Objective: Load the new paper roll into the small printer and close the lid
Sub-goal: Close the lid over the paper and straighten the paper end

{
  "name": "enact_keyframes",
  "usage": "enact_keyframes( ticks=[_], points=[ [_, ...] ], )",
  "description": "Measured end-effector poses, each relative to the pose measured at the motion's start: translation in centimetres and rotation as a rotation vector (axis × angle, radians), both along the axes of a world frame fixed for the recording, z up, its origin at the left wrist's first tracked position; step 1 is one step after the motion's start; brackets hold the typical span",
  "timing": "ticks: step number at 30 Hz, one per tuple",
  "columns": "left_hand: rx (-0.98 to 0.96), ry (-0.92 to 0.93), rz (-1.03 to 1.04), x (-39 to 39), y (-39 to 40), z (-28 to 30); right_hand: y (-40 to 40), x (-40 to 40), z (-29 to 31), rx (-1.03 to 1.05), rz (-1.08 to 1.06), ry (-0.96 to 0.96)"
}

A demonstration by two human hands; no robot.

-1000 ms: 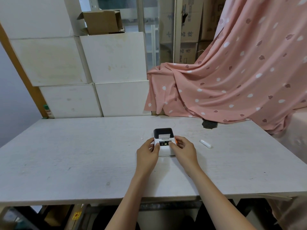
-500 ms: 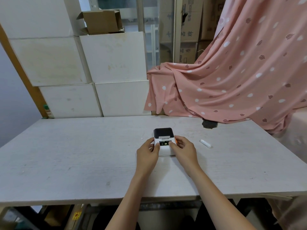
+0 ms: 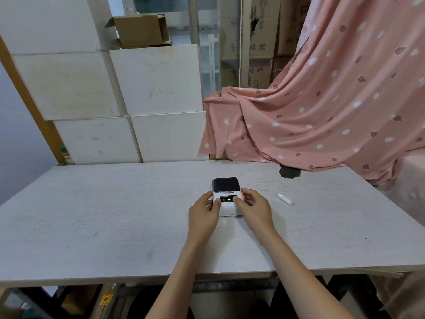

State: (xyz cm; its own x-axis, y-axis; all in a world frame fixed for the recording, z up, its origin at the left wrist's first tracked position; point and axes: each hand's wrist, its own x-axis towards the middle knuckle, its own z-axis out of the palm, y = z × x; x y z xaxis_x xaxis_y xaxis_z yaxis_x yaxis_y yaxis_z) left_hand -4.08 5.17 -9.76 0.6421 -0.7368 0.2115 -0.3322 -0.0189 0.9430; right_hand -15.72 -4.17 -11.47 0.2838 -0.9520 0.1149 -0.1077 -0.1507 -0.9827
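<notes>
A small white printer (image 3: 227, 207) with a dark lid (image 3: 225, 184) sits near the middle of the pale table (image 3: 115, 215). The lid lies flat and looks shut, and a green light glows on the front panel. My left hand (image 3: 203, 209) grips the printer's left side. My right hand (image 3: 251, 207) holds its right side, with the thumb resting on the panel beside an orange tab. No paper roll is visible.
A small white cylinder (image 3: 284, 199) lies on the table to the right of the printer. Pink patterned cloth (image 3: 322, 111) drapes over the table's far right corner. White boxes (image 3: 128, 102) are stacked behind the far edge.
</notes>
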Motion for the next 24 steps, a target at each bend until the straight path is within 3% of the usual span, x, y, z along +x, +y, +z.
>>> enact_keyframes(
  ticks=[24],
  points=[
    [0.005,-0.015,0.006,0.27,-0.32,-0.42,0.24,-0.12,0.3,0.014,0.007,-0.026]
  ],
)
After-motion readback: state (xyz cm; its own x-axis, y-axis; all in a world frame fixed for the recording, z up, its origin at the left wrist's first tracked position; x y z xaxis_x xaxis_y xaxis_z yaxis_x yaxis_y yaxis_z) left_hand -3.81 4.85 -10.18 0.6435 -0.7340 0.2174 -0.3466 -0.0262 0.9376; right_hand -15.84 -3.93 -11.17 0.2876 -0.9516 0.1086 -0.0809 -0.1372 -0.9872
